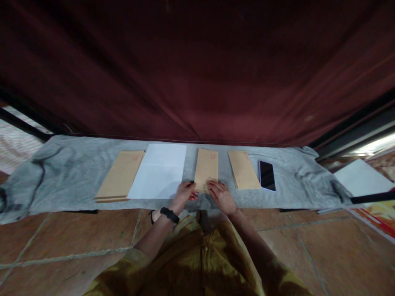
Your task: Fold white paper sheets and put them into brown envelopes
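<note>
A brown paper envelope [206, 166] lies in front of me on a grey cloth, with small red print near its far right corner. My left hand [186, 192], a black band on its wrist, pinches the envelope's near left corner. At the near right corner, my right hand [221, 196] rests with its fingers laid out on the paper. Left of the envelope is a sheet of white paper [159, 170], close to my left hand. A smaller pile of brown envelopes [244, 169] lies to the right.
The grey cloth [70, 172] covers a long, narrow surface. Another stack of brown envelopes [121, 174] sits at the left, partly under the white paper. A phone [267, 176] lies on the right. Behind hangs a dark red curtain [197, 82]; dark bars stand at both sides.
</note>
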`<state>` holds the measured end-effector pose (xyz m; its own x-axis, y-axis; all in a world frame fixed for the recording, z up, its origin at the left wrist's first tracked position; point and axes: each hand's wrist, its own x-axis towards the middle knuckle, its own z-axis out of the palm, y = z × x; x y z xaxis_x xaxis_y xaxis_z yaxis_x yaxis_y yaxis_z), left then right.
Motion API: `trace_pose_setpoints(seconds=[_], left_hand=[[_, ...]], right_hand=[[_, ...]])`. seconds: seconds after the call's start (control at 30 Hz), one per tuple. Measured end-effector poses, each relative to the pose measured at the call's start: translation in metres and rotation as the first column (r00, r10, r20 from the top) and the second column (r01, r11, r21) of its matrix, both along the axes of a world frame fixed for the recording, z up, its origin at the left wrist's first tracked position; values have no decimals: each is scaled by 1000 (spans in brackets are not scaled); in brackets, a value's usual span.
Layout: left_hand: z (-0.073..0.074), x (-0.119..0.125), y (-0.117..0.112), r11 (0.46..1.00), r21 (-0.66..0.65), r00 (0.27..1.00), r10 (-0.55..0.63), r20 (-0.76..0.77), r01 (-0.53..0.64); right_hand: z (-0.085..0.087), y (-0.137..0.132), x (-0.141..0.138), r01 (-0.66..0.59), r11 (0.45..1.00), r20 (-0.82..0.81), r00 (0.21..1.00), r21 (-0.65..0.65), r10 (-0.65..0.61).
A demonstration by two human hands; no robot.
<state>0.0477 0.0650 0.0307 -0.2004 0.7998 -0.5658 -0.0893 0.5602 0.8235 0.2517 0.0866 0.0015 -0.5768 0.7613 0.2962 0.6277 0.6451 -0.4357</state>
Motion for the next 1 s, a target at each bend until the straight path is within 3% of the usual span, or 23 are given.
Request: trace_pose_setpoints(seconds=[0.3,0.43,0.57,0.7,0.83,0.9,1.0], left_hand=[[2,-3,-2,998,-48,999,-44,-6,44],[2,-2,-3,998,-42,998,-54,-14,54],[3,-1,-4,997,-26,996,-79,-37,78],[4,-1,-10,993,12,984,-116,-135,118],[5,-2,-24,983,114,943,-101,-318,144],[4,-2,-31,933,260,866,-96,-491,251],[-3,-2,-39,753,420,709,-85,-701,506]], right_hand=[[-8,-13,12,46,999,-153,987,-24,-49],[-7,-19,17,23,999,-148,989,-32,-27],[-4,-20,15,73,996,-207,975,-56,-83],[-6,-18,13,115,991,-233,964,-65,-127],[-9,-18,13,69,997,-155,985,-45,-75],[-9,-19,14,56,998,-127,990,-42,-61],[-8,-19,15,40,998,-114,992,-45,-45]])
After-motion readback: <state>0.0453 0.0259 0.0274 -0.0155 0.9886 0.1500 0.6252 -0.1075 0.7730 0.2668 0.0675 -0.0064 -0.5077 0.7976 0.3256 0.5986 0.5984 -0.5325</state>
